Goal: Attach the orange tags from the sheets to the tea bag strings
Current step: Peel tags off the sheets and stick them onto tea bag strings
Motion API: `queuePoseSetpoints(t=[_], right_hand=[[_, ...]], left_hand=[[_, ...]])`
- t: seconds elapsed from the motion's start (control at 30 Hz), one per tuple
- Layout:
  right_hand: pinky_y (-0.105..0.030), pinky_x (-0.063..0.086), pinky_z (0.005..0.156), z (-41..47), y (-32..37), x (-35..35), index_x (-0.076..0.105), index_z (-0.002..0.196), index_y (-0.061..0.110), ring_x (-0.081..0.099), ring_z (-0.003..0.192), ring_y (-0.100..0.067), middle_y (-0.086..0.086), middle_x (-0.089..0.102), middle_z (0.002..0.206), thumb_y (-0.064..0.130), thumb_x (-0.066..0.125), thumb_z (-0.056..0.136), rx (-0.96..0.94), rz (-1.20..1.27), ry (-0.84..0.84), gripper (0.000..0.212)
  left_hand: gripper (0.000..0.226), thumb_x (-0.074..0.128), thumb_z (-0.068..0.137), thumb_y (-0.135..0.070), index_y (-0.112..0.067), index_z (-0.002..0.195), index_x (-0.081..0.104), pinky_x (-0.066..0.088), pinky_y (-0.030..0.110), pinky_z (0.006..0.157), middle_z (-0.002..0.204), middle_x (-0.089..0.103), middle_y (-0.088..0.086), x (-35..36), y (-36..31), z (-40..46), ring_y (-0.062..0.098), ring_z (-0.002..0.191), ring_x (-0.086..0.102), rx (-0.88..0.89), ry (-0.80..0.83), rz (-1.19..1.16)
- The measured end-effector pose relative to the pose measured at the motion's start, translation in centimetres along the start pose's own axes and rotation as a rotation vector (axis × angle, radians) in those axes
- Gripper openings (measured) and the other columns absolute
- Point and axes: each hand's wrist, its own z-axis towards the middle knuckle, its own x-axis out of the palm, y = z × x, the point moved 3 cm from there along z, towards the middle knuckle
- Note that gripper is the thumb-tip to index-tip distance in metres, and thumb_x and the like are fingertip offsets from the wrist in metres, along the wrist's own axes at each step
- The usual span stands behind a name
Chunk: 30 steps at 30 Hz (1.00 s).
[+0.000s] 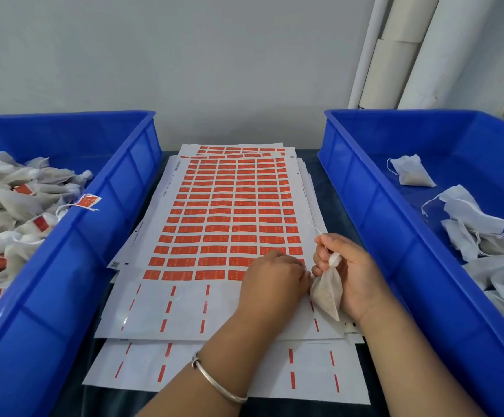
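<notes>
- Two blue bins flank a stack of tag sheets (232,212) on a dark table (320,164); the left bin (118,188) and the right bin (374,224) leave only narrow strips of table beside the sheets' long edges.
- The sheets run from the wall at the back to the near table edge, fanned slightly so the lower ones stick out at the front and right.
- The top sheet's nearest rows are peeled bare, showing only short red dashes; orange tags (211,236) fill the rest in rows.
- The left bin holds a heap of tagged tea bags (13,206), too many and too overlapped to count; one tag (88,201) hangs over its inner rim.
- The right bin holds untagged tea bags (479,224) in a loose pile along its right side, plus one lying apart (410,171) toward the back.
- The left hand (274,276), a metal bangle (217,383) on its wrist, rests knuckles-up on the lowest orange row near the sheet's right edge, fingers curled; I cannot tell whether they pinch a tag.
- The right hand (347,272) grips one tea bag (327,291) by its gathered neck just off the sheet's right edge, and its fingertips pinch the string (315,230), which points upward.
</notes>
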Motion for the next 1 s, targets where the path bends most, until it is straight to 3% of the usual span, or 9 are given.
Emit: queuePoseSetpoints(t=[0.1, 0.17, 0.37, 0.53, 0.7, 0.9, 1.0], right_hand=[[-0.021, 0.047, 0.047, 0.0, 0.0, 0.0, 0.071, 0.067, 0.016, 0.048, 0.047, -0.008, 0.000, 0.053, 0.054, 0.029, 0.066, 0.069, 0.004, 0.020, 0.002, 0.014], [-0.021, 0.046, 0.047, 0.0, 0.0, 0.0, 0.071, 0.066, 0.016, 0.048, 0.046, -0.008, 0.000, 0.052, 0.054, 0.029, 0.065, 0.070, 0.007, 0.017, 0.003, 0.015], [-0.020, 0.045, 0.047, 0.0, 0.0, 0.0, 0.071, 0.066, 0.016, 0.048, 0.046, -0.008, 0.001, 0.052, 0.054, 0.030, 0.066, 0.068, 0.001, 0.002, -0.003, 0.014], [-0.020, 0.046, 0.047, -0.1, -0.1, -0.1, 0.072, 0.067, 0.018, 0.048, 0.046, -0.008, 0.001, 0.053, 0.053, 0.030, 0.065, 0.070, -0.006, 0.000, -0.009, 0.014], [-0.021, 0.046, 0.048, 0.0, -0.1, -0.2, 0.072, 0.067, 0.018, 0.048, 0.047, -0.008, 0.002, 0.053, 0.053, 0.030, 0.067, 0.069, -0.018, 0.011, 0.005, 0.013], [-0.020, 0.046, 0.048, 0.0, 0.0, -0.2, 0.072, 0.066, 0.017, 0.048, 0.047, -0.008, 0.001, 0.053, 0.053, 0.028, 0.065, 0.071, -0.012, 0.021, 0.001, 0.013], [-0.021, 0.046, 0.048, 0.0, 0.0, -0.2, 0.071, 0.066, 0.017, 0.048, 0.047, -0.008, 0.001, 0.053, 0.054, 0.028, 0.066, 0.070, -0.015, 0.030, 0.009, 0.013]], left_hand=[[0.029, 0.051, 0.093, -0.040, -0.025, 0.109, 0.070, 0.041, 0.021, 0.098, 0.115, 0.066, -0.011, -0.1, 0.4, -0.1, 0.005, 0.103, 0.054, -0.060, -0.008, -0.144], [0.032, 0.056, 0.089, -0.042, -0.025, 0.113, 0.068, 0.035, 0.024, 0.101, 0.126, 0.060, -0.013, 0.0, 0.5, -0.2, 0.006, 0.116, 0.050, -0.084, 0.020, -0.190], [0.034, 0.047, 0.096, -0.037, -0.026, 0.125, 0.060, 0.030, 0.030, 0.108, 0.139, 0.049, -0.009, 0.3, 0.3, 0.3, 0.013, 0.132, 0.041, -0.042, 0.194, -0.045], [0.034, 0.050, 0.097, -0.025, -0.025, 0.131, 0.054, 0.040, 0.036, 0.103, 0.139, 0.050, -0.005, 0.6, -0.3, 0.1, 0.018, 0.125, 0.049, 0.103, 0.211, 0.171], [0.035, 0.052, 0.096, -0.023, -0.022, 0.131, 0.054, 0.045, 0.037, 0.101, 0.137, 0.052, -0.002, 0.7, -0.4, 0.1, 0.022, 0.118, 0.055, 0.129, 0.225, 0.210], [0.026, 0.048, 0.098, -0.028, -0.020, 0.117, 0.063, 0.049, 0.033, 0.095, 0.119, 0.062, -0.001, 0.8, -0.5, 0.0, 0.018, 0.101, 0.062, 0.061, 0.140, 0.113], [0.029, 0.045, 0.097, -0.033, -0.021, 0.113, 0.067, 0.045, 0.021, 0.093, 0.117, 0.065, -0.006, 0.2, 0.0, -0.3, 0.012, 0.100, 0.062, -0.002, 0.061, -0.070]])
